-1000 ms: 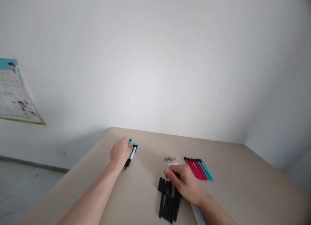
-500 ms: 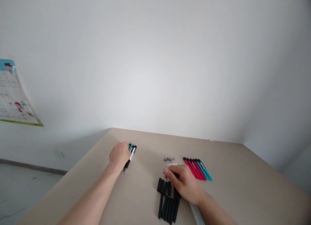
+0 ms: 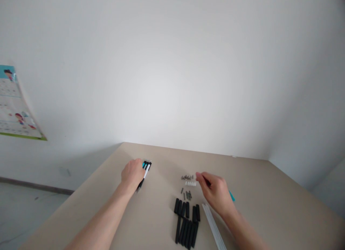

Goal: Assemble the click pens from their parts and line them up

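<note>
My left hand (image 3: 132, 174) is closed over a small group of pens on the left side of the table. A white-barrelled pen (image 3: 146, 171) with a black grip lies at its right edge, beside pens with blue parts; the fingers are mostly hidden. My right hand (image 3: 215, 190) is curled, thumb and fingertips pinched together, right of the small white pieces (image 3: 191, 183) and grey metal pen tips (image 3: 187, 177). Whatever it pinches cannot be made out. It covers most of the coloured pen barrels, leaving one blue end (image 3: 231, 195) showing.
Several springs (image 3: 188, 195) lie near the table's middle. Closer to me are short black grips (image 3: 183, 209) and longer black tubes (image 3: 188, 233). Thin white refills (image 3: 214, 226) lie to their right. A white wall (image 3: 172, 81) rises behind the table (image 3: 159, 214).
My right hand has moved right and away from me, uncovering the springs, black grips and refill ends and covering the red barrels. The pens by my left hand have shifted slightly.
</note>
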Demonstrator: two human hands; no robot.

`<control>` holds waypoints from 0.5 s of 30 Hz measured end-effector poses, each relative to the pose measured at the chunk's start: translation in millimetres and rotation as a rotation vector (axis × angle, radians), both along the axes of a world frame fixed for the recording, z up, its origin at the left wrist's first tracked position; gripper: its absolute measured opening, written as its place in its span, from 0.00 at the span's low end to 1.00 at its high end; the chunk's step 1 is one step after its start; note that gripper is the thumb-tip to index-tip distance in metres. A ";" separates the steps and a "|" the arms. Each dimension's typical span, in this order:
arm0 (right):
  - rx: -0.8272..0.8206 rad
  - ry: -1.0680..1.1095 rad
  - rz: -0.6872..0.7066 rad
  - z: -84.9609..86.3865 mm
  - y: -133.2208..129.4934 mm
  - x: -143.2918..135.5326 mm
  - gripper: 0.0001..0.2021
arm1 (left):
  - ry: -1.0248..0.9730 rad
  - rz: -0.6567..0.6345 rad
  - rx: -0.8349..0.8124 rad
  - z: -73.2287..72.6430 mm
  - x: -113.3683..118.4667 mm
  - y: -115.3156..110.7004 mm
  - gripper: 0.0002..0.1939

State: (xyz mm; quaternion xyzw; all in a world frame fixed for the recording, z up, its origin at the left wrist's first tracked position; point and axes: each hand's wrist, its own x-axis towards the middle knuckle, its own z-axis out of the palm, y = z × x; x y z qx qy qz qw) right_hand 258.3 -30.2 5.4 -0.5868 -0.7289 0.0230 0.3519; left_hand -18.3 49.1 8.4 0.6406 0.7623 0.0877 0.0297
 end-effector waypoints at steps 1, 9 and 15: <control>0.022 -0.042 -0.081 2.4 1.8 7.0 0.23 | -0.001 0.001 0.004 -0.5 0.1 0.0 0.10; -0.349 -0.230 -0.672 13.9 11.8 57.8 0.16 | -0.003 -0.017 0.071 -4.5 -1.4 0.1 0.10; -0.552 -0.262 -0.627 2.7 14.2 62.3 0.13 | -0.104 -0.260 0.345 -3.1 14.4 -0.6 0.14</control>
